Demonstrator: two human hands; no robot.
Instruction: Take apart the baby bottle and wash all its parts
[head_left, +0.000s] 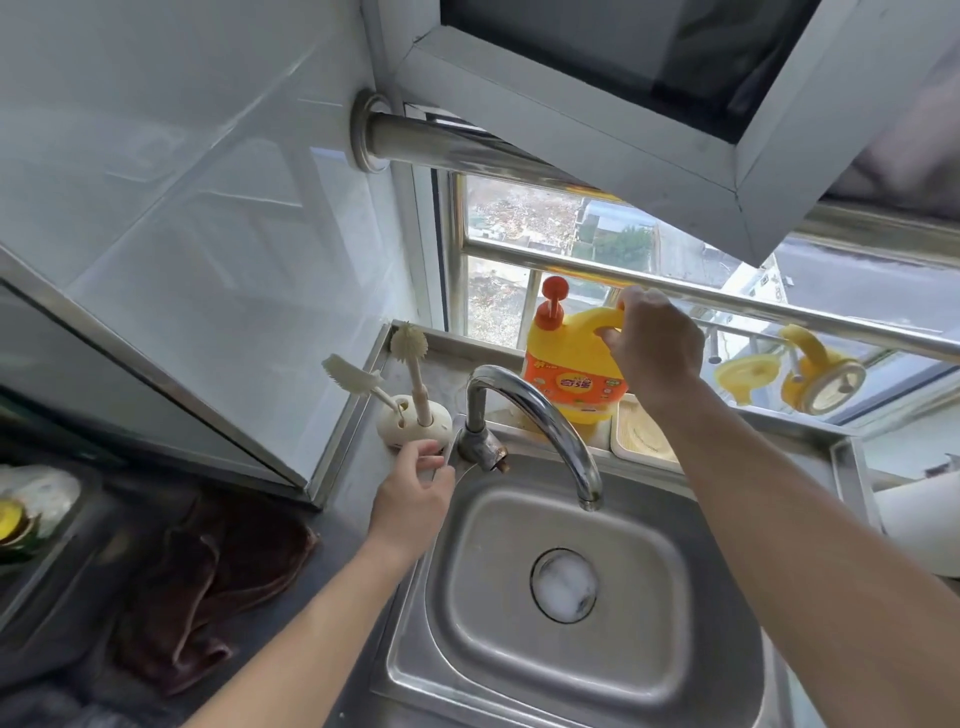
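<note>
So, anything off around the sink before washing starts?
Minor only: foam sits over the sink drain, and the faucet base shows brown, rust-like staining. The detergent bottle is upright, its handle gripped by the right hand; nothing looks spilled or toppled.

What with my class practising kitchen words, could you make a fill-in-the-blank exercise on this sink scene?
1. The right hand grips the detergent jug by its ____.
2. The brush holder holds ____ brushes.
3. Foam sits in the ____ of the sink.
Missing words: handle; two; drain.
</note>
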